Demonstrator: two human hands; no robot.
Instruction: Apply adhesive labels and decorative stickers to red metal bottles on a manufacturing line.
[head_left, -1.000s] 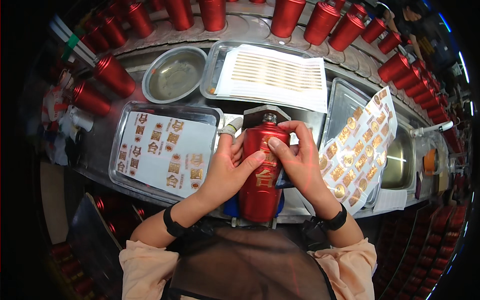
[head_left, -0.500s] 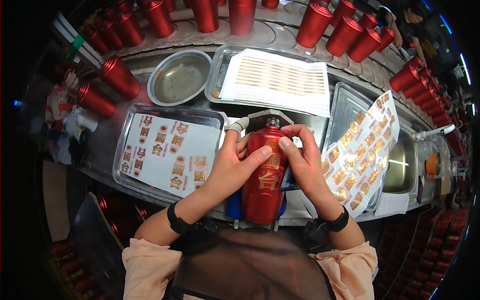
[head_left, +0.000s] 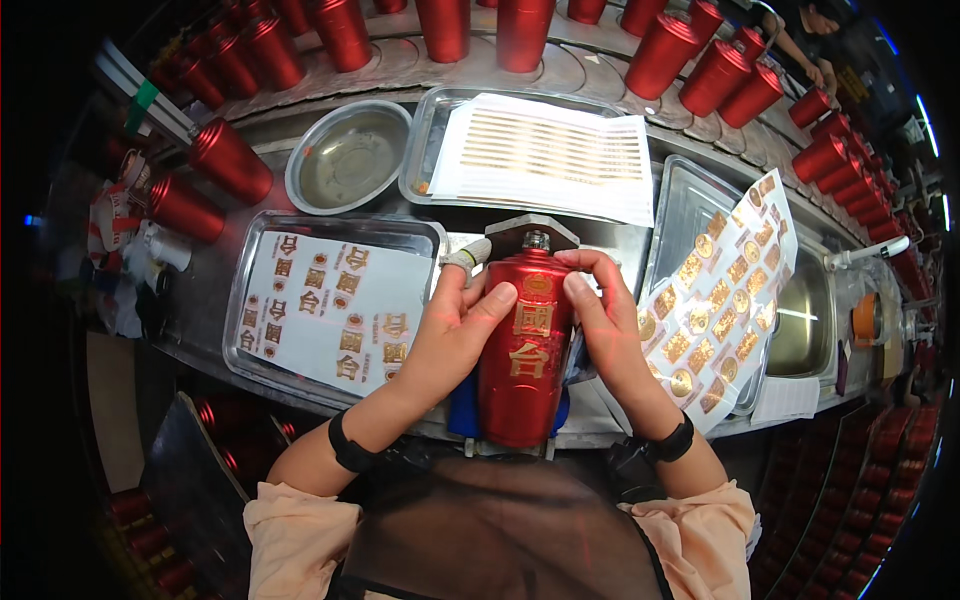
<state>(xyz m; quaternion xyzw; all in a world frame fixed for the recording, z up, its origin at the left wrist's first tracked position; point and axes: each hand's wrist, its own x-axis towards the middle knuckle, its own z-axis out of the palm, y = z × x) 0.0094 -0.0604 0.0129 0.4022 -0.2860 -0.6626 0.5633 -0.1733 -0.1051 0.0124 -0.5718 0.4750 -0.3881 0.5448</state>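
Observation:
A red metallic bottle (head_left: 519,405) lies tilted in front of me with its neck pointing away. Gold characters and a round emblem (head_left: 537,288) run down its face. My left hand (head_left: 455,330) closes round the upper left side, its thumb at the shoulder; a pale knitted cover (head_left: 466,256) wraps one fingertip. On the opposite side my right hand (head_left: 610,330) grips the bottle, thumb beside the emblem and index finger near the neck. Under the bottle a blue support (head_left: 464,408) partly shows. Behind the neck stands a metal plate (head_left: 540,228).
A tray (head_left: 236,335) at left holds a sheet of gold stickers (head_left: 325,345); another sticker sheet (head_left: 722,300) leans over the right tray (head_left: 675,190). Beyond are a metal bowl (head_left: 350,160), striped sheets (head_left: 545,155) and a conveyor (head_left: 575,65) carrying red bottles. A sink (head_left: 808,335) sits right.
Both thumbs have drawn outward from the emblem, which now shows more fully. Bottles on the conveyor have shifted to the right. Both hands still hold the bottle.

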